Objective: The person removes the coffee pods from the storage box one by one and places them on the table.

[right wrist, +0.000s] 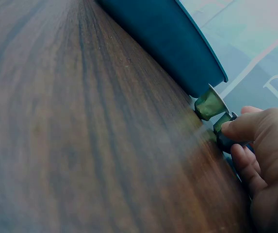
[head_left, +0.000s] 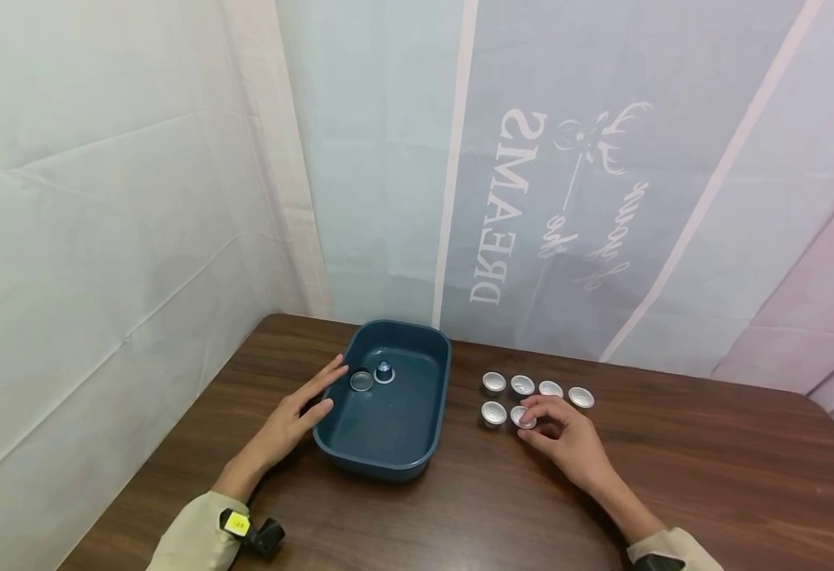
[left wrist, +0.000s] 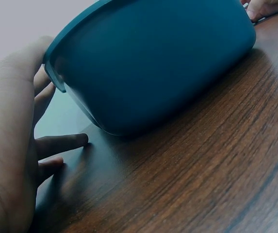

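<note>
In the head view, the right hand [head_left: 568,442] is right of centre in the lower half of the frame, its grip clamped on a pod [head_left: 523,417] between thumb and fingers. The right wrist view shows the thumb pressed to that pod's side, at the right of the frame, with a green pod [right wrist: 210,104] just beside it.

The left hand [head_left: 290,414] is left of centre in the head view. Its grip is apart, the fingers stretched out and touching the left rim of a blue tub [head_left: 388,432]. In the left wrist view, this hand fills the left edge and the tub's outer wall fills the top.

The tub stands on the table [head_left: 717,460], at lower centre of the head view. Toward its upper left are two more pods: one stands with its blue body up [head_left: 384,370], and one shows a round face [head_left: 361,381], just beside it.

Right of the tub, four pods [head_left: 494,382] form a back row, silver lids up. In front, a lid-up pod [head_left: 493,414] is left of the clamped one.

Behind hangs a pale cloth [head_left: 388,159], lettered at upper right.
</note>
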A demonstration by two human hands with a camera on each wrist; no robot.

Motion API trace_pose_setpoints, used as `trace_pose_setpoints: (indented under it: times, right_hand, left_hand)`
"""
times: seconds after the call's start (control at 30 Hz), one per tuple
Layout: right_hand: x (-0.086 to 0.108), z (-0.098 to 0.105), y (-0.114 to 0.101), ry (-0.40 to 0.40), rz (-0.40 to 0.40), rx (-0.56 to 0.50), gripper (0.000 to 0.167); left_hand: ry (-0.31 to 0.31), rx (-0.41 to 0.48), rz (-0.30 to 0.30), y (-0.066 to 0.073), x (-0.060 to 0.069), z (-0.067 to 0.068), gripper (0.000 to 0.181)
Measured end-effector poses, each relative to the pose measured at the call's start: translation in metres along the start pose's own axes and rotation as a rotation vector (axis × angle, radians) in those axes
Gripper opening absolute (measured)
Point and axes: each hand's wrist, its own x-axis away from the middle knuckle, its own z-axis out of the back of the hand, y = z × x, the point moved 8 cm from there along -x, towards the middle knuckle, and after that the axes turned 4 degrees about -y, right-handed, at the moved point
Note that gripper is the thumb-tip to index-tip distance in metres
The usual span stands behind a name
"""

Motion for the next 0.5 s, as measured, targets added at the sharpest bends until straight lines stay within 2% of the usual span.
trace_pose_setpoints:
  times: [0.5]
  right_hand:
    - [0.001,-0.001,-0.0032,-0.01,0.02,0.03,0.023]
  left_hand:
    - [0.001,0.011,0.003,0.0014,-0.0001,0.0009,0.05]
